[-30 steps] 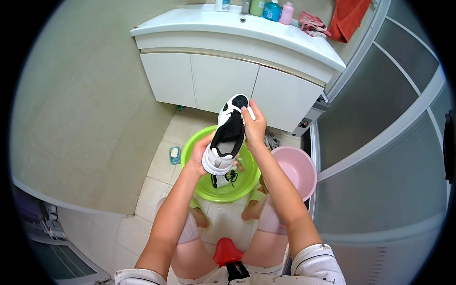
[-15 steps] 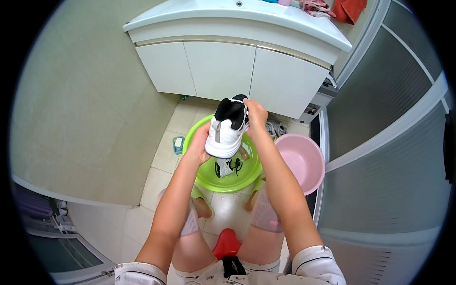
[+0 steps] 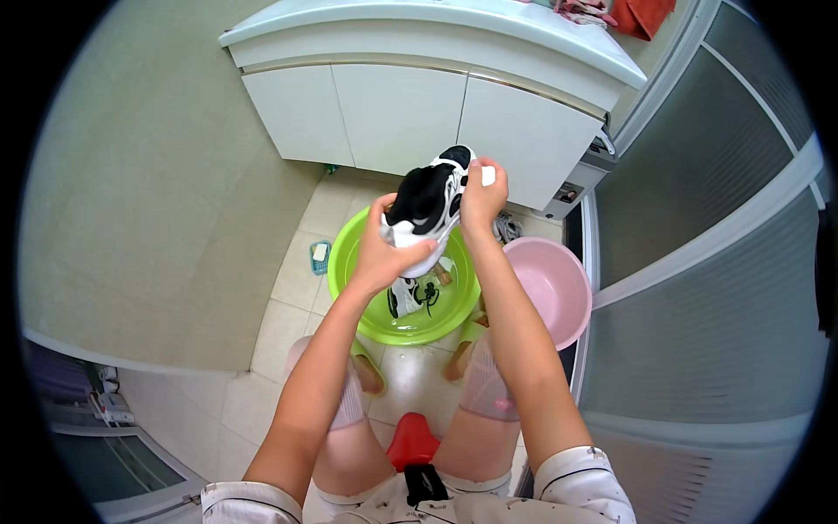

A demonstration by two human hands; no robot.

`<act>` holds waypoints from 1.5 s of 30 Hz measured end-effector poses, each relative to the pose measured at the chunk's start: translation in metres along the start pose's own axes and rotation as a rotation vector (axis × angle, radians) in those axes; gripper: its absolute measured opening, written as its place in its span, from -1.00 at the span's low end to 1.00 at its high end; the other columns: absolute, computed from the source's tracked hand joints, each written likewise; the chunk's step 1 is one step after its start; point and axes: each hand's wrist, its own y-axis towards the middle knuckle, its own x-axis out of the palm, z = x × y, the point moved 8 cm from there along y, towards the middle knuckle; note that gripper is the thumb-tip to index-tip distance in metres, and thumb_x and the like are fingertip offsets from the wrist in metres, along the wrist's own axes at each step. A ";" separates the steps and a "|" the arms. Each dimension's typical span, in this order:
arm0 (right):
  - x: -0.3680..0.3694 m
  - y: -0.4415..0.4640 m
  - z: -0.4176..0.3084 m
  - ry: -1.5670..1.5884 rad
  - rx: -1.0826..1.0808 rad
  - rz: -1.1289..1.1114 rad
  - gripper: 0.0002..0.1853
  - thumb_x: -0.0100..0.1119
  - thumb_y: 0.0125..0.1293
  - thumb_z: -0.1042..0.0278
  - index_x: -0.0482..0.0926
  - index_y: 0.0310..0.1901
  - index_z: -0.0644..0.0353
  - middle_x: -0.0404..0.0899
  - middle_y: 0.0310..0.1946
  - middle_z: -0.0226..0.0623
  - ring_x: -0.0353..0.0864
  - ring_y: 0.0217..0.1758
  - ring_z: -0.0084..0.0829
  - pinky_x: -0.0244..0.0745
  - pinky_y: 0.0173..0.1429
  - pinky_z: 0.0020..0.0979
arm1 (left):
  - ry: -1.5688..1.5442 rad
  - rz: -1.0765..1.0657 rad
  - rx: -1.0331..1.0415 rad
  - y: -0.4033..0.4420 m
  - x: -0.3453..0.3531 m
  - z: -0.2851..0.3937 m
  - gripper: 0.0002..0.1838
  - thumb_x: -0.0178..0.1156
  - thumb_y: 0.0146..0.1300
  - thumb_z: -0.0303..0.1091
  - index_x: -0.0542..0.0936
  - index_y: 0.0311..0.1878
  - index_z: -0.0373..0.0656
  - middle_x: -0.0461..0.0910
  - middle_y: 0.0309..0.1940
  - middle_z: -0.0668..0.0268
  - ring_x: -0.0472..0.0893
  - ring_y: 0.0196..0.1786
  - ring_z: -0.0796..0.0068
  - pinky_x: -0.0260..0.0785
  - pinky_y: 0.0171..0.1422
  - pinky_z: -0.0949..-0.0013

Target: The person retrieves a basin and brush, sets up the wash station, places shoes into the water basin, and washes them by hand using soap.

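Observation:
A white and black shoe [image 3: 428,205] is held above a green basin [image 3: 347,301], its dark opening facing up and its toe pointing away. My left hand [image 3: 384,253] grips the heel end, with the thumb across the back. My right hand [image 3: 483,199] is closed on the toe end from the right side; something small and white shows by its fingers. In the basin lies a second white and black shoe [image 3: 403,299] with dark laces, in shallow water, beside a small brown object [image 3: 443,275] that I cannot make out clearly.
A pink basin [image 3: 552,293] stands right of the green one. A blue soap dish [image 3: 319,258] is on the floor at left. Grey shoes [image 3: 506,229] lie behind the basins. Ahead is a white cabinet [image 3: 397,113]; a red stool [image 3: 413,443] shows between my legs.
The held shoe has turned, its toe swinging to the right. My left hand has shifted round the heel, its thumb now over the back. My right hand has moved slightly right and up.

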 end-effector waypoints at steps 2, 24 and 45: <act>0.012 -0.016 -0.023 0.014 -0.062 -0.164 -0.71 0.10 0.43 0.24 0.57 0.07 0.21 0.65 -0.01 -0.10 0.59 0.09 -0.12 0.41 0.23 -0.16 | -0.142 0.080 -0.009 0.004 -0.011 -0.008 -0.30 0.54 -0.02 -0.37 0.43 0.19 -0.24 0.59 0.08 0.18 0.61 0.04 0.47 0.48 0.17 0.35; 0.041 -0.087 -0.061 -0.374 -0.470 -0.617 -0.62 -0.17 0.48 0.29 0.55 0.11 0.31 0.55 0.17 0.00 0.42 0.31 0.04 0.15 0.50 -0.01 | -0.179 0.056 -0.127 -0.006 -0.054 -0.010 -0.37 0.36 -0.07 -0.41 0.53 0.17 -0.35 0.67 -0.07 0.22 0.64 -0.08 0.45 0.47 0.10 0.37; 0.030 -0.077 -0.103 -0.247 -0.765 -0.478 -0.69 -0.10 0.43 0.35 0.62 0.01 0.23 0.63 0.01 -0.13 0.54 0.17 -0.10 0.06 0.54 0.04 | -0.479 0.121 -0.150 -0.004 -0.060 -0.007 -0.43 0.35 0.05 -0.39 0.53 0.17 -0.37 0.66 -0.07 0.18 0.67 -0.10 0.40 0.51 0.07 0.34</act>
